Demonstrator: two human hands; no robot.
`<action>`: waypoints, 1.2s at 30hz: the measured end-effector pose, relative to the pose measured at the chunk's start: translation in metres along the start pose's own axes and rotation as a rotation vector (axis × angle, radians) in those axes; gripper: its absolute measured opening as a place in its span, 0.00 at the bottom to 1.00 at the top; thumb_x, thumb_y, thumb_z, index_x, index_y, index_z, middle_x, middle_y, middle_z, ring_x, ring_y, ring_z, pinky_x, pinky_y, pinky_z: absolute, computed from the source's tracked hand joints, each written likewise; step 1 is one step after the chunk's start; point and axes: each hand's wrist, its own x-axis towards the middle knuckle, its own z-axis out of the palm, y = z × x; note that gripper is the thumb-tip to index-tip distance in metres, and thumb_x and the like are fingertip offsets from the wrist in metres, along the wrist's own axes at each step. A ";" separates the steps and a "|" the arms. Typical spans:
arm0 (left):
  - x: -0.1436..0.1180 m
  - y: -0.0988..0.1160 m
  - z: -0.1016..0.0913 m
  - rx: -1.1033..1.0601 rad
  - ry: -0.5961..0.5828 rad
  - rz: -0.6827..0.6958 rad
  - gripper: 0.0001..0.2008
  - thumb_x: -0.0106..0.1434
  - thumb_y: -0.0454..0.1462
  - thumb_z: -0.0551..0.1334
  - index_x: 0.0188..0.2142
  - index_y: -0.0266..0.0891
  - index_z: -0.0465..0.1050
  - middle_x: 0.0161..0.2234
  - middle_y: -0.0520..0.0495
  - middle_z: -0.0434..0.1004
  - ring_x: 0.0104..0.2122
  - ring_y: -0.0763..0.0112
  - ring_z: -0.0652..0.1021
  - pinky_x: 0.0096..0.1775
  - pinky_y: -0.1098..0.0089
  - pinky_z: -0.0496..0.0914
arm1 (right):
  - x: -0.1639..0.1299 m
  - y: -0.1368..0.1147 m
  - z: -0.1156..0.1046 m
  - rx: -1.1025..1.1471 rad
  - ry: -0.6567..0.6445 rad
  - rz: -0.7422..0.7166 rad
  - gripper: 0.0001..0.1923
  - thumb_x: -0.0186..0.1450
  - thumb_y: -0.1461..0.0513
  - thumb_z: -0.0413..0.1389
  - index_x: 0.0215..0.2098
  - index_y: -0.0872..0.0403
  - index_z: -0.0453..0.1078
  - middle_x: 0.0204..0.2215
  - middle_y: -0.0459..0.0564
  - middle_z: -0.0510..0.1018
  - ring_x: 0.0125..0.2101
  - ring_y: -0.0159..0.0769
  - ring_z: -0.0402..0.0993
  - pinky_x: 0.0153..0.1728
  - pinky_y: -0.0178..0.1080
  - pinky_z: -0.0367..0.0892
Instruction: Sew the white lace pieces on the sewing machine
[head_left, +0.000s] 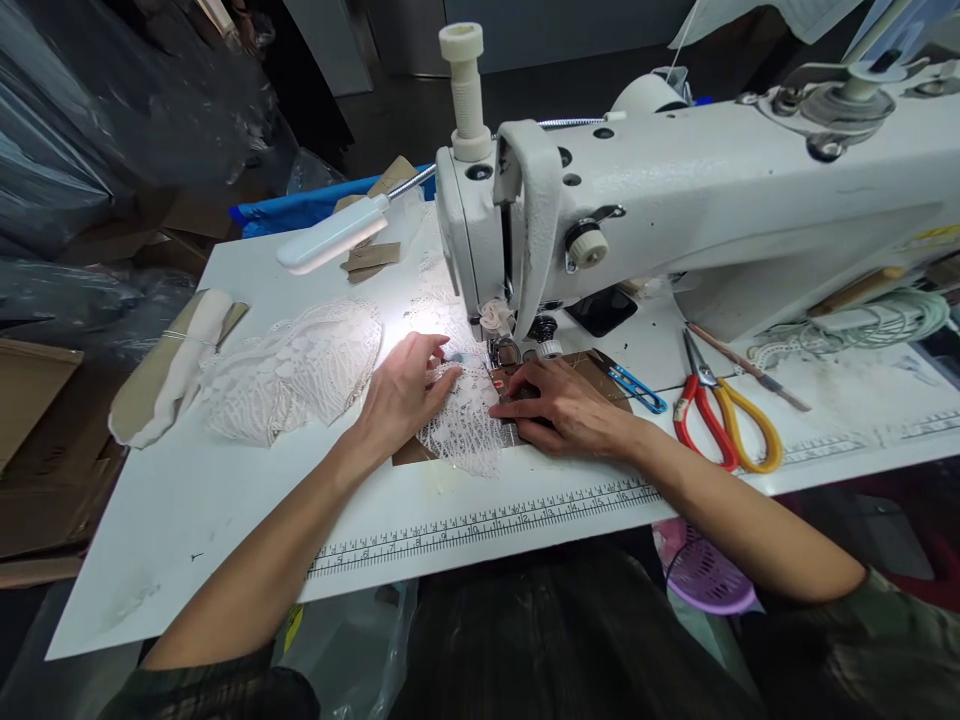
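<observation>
A strip of white lace (469, 425) lies beneath the needle area of a white sewing machine (469, 230). My left hand (405, 385) is closed on the lace's left side, thumb and forefinger pinching it just left of the presser foot (504, 352). On the other side, my right hand (559, 405) rests with fingers apart, one fingertip touching the lace's right edge. Its remaining fingers lie over the brown-covered machine bed (604, 385), close to the foot. The needle itself is hard to make out.
A white lace pile (300, 370) and a tied fabric bundle (176, 370) lie left. Blue thread snips (637, 388), red-and-yellow-handled scissors (724, 415) and a dark phone (601, 310) lie right. A lamp (334, 235) hangs above the table; a printed ruler (480, 525) runs along its front edge.
</observation>
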 end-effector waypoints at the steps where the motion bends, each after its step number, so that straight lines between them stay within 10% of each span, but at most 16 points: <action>1: -0.001 0.002 -0.001 0.051 0.044 0.054 0.10 0.67 0.38 0.59 0.45 0.35 0.70 0.38 0.41 0.77 0.33 0.65 0.77 0.28 0.66 0.72 | 0.000 0.000 0.000 -0.001 0.005 -0.007 0.15 0.67 0.62 0.55 0.49 0.46 0.78 0.46 0.54 0.73 0.49 0.45 0.65 0.53 0.52 0.63; 9: -0.008 0.012 0.005 0.121 -0.038 0.609 0.12 0.68 0.38 0.59 0.46 0.30 0.72 0.44 0.35 0.79 0.37 0.62 0.77 0.35 0.62 0.74 | -0.001 0.001 0.003 0.004 0.016 -0.001 0.17 0.66 0.64 0.56 0.51 0.44 0.77 0.45 0.53 0.71 0.49 0.44 0.64 0.52 0.52 0.63; 19: -0.017 0.029 0.004 0.418 -0.242 0.518 0.24 0.73 0.46 0.51 0.53 0.25 0.68 0.54 0.28 0.72 0.43 0.53 0.76 0.40 0.58 0.69 | -0.003 -0.004 0.003 -0.012 0.031 0.018 0.15 0.67 0.63 0.55 0.50 0.47 0.77 0.45 0.55 0.70 0.49 0.44 0.65 0.52 0.52 0.65; 36: -0.013 0.033 -0.003 0.327 -0.353 0.329 0.25 0.74 0.45 0.47 0.59 0.32 0.67 0.62 0.36 0.67 0.48 0.52 0.73 0.48 0.54 0.63 | -0.003 -0.004 0.006 -0.104 -0.003 -0.013 0.15 0.69 0.60 0.54 0.52 0.47 0.75 0.45 0.56 0.70 0.48 0.47 0.60 0.50 0.52 0.61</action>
